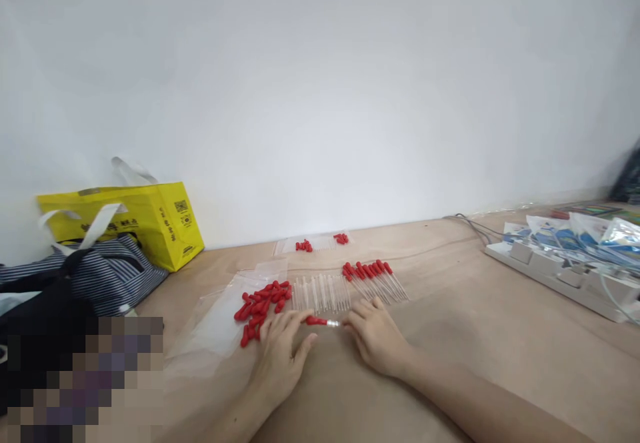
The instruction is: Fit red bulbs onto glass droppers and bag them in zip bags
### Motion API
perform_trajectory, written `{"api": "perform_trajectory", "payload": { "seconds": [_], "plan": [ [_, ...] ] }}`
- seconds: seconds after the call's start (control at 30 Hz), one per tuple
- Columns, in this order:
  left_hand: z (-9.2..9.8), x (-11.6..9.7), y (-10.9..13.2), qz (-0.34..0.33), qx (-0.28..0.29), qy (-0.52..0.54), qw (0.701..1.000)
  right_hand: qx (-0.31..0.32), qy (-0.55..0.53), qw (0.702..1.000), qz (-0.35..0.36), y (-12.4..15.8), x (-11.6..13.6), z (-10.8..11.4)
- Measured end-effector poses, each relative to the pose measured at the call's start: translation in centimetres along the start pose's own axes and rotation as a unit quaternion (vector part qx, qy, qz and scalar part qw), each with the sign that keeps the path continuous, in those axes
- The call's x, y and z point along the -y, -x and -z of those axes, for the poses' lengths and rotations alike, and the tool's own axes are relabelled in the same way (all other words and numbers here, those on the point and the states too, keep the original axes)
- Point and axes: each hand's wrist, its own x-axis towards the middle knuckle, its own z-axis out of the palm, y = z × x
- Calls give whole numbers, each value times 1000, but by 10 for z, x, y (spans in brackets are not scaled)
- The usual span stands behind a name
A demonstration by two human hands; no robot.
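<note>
A red rubber dropper bulb sits at the fingertips of my left hand, which is closed on it with the thumb held apart. My right hand pinches a clear dropper tube whose end meets the bulb's mouth; most of the tube is hidden by the fingers. A pile of loose red bulbs lies beside my left hand. Just beyond both hands is a row of bare clear tubes. Several droppers with red bulbs fitted lie side by side past my right hand.
Clear plastic bags lie under the loose bulbs. Near the wall, another clear bag holds red bulbs and tubes. A yellow bag and striped bag stand left. At right are a power strip and plastic packets.
</note>
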Motion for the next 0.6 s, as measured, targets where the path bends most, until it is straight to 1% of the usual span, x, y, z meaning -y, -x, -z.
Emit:
{"api": "perform_trajectory", "payload": {
  "seconds": [0.07,0.13,0.2,0.23,0.33,0.43,0.5,0.6],
  "plan": [
    [4,5,-1,52,-20,-54,997,-28,18,995,-98,-6,-9,-3],
    [11,10,-3,101,-22,-116,988,-44,42,979,-195,-13,-19,-4],
    [19,14,-5,131,-9,-169,977,-51,70,961,-263,-21,-29,-5],
    [23,16,-5,139,1,-189,972,-53,81,954,-284,-25,-33,-6],
    [31,20,-6,151,32,-226,962,-55,99,943,-313,-35,-41,-10],
    [33,24,-6,154,40,-242,957,-48,107,937,-329,-42,-43,-13],
    [31,26,-6,144,26,-244,959,-42,109,934,-337,-46,-42,-14],
    [25,31,-8,115,-14,-243,963,-31,108,931,-348,-48,-41,-15]
  ]
}}
